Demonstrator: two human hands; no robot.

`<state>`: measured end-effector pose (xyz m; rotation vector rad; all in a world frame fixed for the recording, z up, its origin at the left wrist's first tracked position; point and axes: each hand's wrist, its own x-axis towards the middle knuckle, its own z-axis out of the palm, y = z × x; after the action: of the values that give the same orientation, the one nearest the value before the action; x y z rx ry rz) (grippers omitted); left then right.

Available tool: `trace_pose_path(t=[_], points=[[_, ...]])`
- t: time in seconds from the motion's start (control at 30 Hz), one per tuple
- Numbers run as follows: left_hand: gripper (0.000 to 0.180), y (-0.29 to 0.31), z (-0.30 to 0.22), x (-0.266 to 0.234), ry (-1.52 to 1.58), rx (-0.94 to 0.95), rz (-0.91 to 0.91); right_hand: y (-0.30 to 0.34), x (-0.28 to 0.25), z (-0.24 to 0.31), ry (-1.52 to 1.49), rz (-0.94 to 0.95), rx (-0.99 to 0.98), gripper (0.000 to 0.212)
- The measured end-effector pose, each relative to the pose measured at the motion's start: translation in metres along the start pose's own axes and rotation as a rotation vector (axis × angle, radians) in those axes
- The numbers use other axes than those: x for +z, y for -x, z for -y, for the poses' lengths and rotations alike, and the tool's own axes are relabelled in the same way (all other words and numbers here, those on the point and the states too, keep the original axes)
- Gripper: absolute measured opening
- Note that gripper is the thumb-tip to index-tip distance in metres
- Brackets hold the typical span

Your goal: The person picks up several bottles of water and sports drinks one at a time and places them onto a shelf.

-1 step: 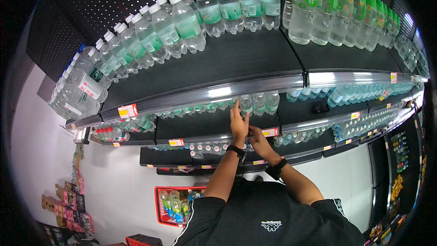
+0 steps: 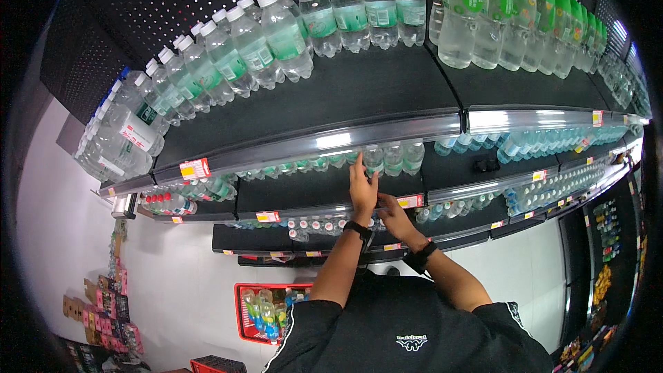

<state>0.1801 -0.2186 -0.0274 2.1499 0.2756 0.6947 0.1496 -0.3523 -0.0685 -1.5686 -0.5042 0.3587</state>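
Note:
My left hand [image 2: 362, 188] reaches over the front edge of the second shelf [image 2: 297, 192]. Its index finger stretches up beside a clear bottle with a green label [image 2: 373, 161], and the thumb stands apart from it; the hand appears to touch the bottle's lower part. Two more such bottles [image 2: 402, 159] stand just to the right. My right hand [image 2: 395, 215] is at the shelf's front edge, beside a red-and-yellow price tag [image 2: 411, 201]. Its fingertips lie partly behind my left hand, so whether they grip anything is hidden. Both wrists wear black bands.
Above, the top shelf [image 2: 276, 114] holds rows of clear bottles [image 2: 286, 38] and green-capped bottles [image 2: 459, 21]; its front rail overhangs my hands. A red basket [image 2: 239, 312] with bottles stands on the floor to the left. Boxes [image 2: 103, 311] are stacked at the far left.

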Motion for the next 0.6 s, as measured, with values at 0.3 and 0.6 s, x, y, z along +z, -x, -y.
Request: trace_pose_path(t=[0.3,0.6], points=[[0.010,-0.004,-0.107,-0.116,0.420,0.366,-0.425,0.008,-0.011,0.227,0.150,0.262,-0.323,0.018],[0.020,-0.071,-0.225,-0.250,0.374,0.383,-0.361,-0.078,0.001,0.398,0.410,-0.067,-0.804,0.031]])
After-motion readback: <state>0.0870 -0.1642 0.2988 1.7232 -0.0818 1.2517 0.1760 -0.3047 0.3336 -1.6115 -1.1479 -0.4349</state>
